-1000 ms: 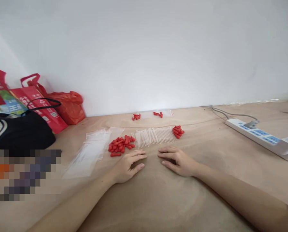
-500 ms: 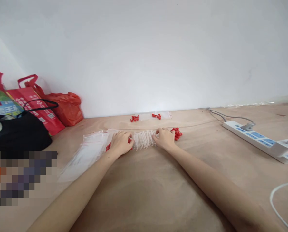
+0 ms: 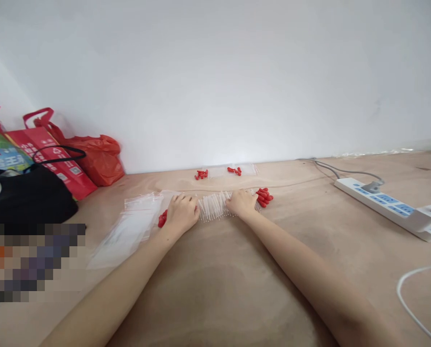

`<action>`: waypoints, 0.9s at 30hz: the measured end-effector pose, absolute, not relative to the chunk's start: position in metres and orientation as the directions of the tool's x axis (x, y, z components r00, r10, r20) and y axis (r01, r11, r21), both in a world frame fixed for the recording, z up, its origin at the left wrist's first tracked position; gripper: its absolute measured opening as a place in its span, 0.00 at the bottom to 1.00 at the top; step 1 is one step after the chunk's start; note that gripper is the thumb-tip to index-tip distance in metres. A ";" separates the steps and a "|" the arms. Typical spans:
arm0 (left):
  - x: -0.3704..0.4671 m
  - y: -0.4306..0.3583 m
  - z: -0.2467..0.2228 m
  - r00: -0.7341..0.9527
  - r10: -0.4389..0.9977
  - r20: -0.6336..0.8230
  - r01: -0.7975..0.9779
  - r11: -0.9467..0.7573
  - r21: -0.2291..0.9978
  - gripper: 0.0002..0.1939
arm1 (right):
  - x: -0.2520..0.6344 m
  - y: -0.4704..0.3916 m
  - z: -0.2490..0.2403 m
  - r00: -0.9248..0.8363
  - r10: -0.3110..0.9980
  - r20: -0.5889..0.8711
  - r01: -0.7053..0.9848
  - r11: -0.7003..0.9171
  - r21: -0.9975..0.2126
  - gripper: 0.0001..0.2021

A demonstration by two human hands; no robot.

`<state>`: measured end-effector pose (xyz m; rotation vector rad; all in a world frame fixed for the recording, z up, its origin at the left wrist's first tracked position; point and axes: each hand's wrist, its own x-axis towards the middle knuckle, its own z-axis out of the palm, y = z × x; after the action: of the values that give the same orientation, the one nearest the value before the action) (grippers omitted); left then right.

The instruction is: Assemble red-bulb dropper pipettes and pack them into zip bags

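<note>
Note, against the picture of a second ago, both hands shifted forward from bare wood onto the laid-out row: left hand at the left end, right hand over part of the right side. See the thin clear sticks lying side by side between the hands on the wooden tabletop, with the left red pile partly hidden by the left hand and the right red pile just beside the right. Read both hands as half-curled, palms down, fingers bent; impossible to tell, with most fingertips hidden, of any actual grip, though perhaps just light contact with the sticks.

Press evenly from both sides, gently and low to the wood, to avoid stacking the sticks (thin enough, by the look, to ride over one another). Mind the stick ends showing beyond the right hand, easily left out of a sideways push. Keep the left fingers from dragging in loose red pieces. Square the uneven near ends with flat fingertips rather than pinching. Avoid brushing the plastic sleeves with the left forearm.
</note>
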<state>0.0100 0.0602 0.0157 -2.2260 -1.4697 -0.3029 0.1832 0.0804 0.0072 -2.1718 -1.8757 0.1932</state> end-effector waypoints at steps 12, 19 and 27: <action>0.027 0.020 -0.003 0.480 0.637 0.603 0.719 -0.680 0.146 0.16 | 0.212 0.062 0.005 0.056 0.940 0.337 0.904 0.096 -0.418 0.12; 0.034 0.007 -0.006 0.604 0.688 0.402 0.629 -0.721 0.290 0.11 | 0.251 0.015 -0.030 -0.245 0.754 0.610 0.703 0.571 -0.423 0.07; 0.036 0.013 -0.006 0.539 0.744 0.395 0.629 -0.668 0.399 0.05 | 0.249 0.010 -0.028 -0.372 0.750 0.547 0.702 0.612 -0.363 0.13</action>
<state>0.0357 0.0126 -0.0062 -2.9358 -1.3279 -0.9237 0.2487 0.0096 -0.0277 -1.1374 -2.1444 0.0894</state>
